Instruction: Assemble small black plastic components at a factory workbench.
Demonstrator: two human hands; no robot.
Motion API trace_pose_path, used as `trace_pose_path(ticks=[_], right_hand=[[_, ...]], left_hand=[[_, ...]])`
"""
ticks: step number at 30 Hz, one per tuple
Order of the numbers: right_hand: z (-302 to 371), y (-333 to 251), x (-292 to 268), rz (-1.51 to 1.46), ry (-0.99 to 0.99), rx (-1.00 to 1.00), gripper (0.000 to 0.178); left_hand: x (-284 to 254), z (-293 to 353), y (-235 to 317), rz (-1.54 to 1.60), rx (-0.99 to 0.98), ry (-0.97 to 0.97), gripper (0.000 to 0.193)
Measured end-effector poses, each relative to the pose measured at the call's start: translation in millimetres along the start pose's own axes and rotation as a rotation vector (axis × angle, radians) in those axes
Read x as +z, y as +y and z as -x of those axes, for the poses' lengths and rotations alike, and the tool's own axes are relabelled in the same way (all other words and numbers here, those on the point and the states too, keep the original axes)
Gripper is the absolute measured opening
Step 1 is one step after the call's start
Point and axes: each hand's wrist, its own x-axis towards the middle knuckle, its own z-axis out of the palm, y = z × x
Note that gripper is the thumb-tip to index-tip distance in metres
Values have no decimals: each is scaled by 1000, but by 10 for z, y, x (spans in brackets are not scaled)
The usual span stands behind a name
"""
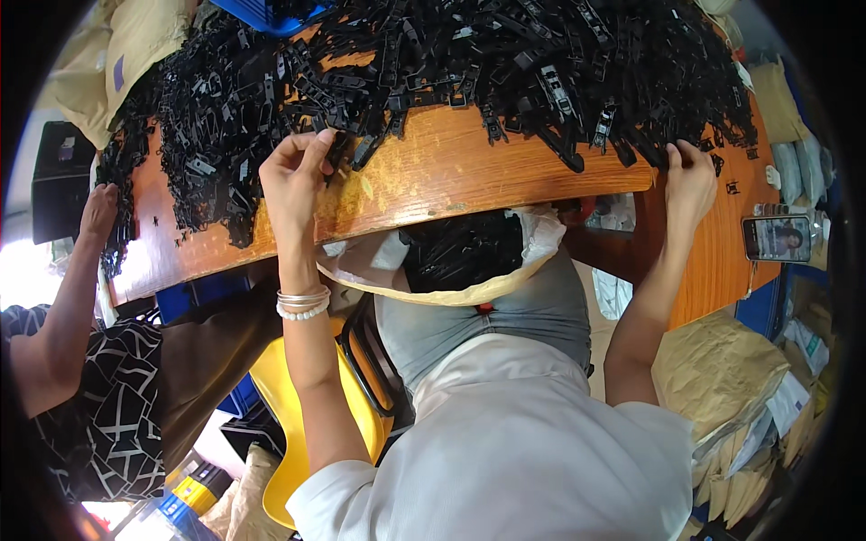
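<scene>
My left hand [293,180] is closed in a pinch at the near edge of the heap, with a small black plastic part [336,151] at its thumb and fingertips. On the right, my right hand [691,185] has its fingers drawn together beside the end of a long black plastic part [642,147]; what lies between those fingertips is too small to make out. A wide heap of black plastic parts [433,54] covers the far side of the wooden table [487,162]. On my lap, an open paper sack [433,296] with a white lining contains more black parts.
At the left end of the table, another person's hand [99,212] touches the heap. A blue tray [262,13] stands at the far edge. To the right, a phone [778,238] leans near the table's edge. Below are a yellow chair [280,415] and brown paper sacks [717,370].
</scene>
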Motion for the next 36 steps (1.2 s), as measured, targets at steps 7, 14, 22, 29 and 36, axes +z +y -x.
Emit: trace_pose_path(ticks=[7,14,22,29,36], right_hand=[[-129,125,30,208,-114,59,30],[247,-305,-164,-643,-42,126,22],[806,-1390,-384,-946,-294,-620,27],[898,-1472,-368,-1053,-222,-665,23],[715,-1104,-446,-938,69,-335,10]], left_hand=[[25,136,-24,139,4,-54,13],[267,497,125,469,10,-320,38],[478,818,113,365,267,-459,38],[446,906,165,263,328,-354,38],[470,868,96,48,40,-651,34]])
